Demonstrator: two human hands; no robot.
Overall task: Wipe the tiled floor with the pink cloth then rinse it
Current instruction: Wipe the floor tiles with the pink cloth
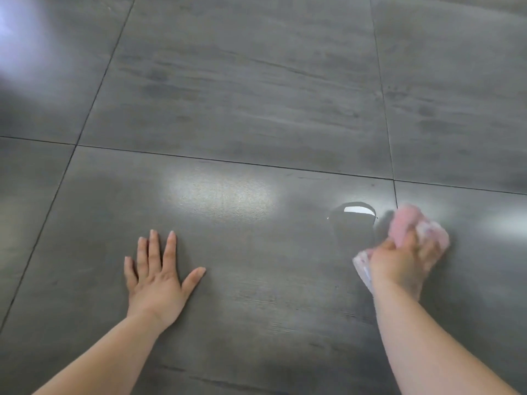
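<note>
Pink cloth (406,222) bunched in curled right hand (400,263), pressed on tiled floor (242,95) just right of a small puddle (353,230) — blurred. Left hand (156,277) flat on the tile, fingers spread, holding nothing.

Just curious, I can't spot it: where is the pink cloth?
In the head view, the pink cloth is at the right, gripped by the right hand on the tiled floor, just right of a small wet patch.
</note>
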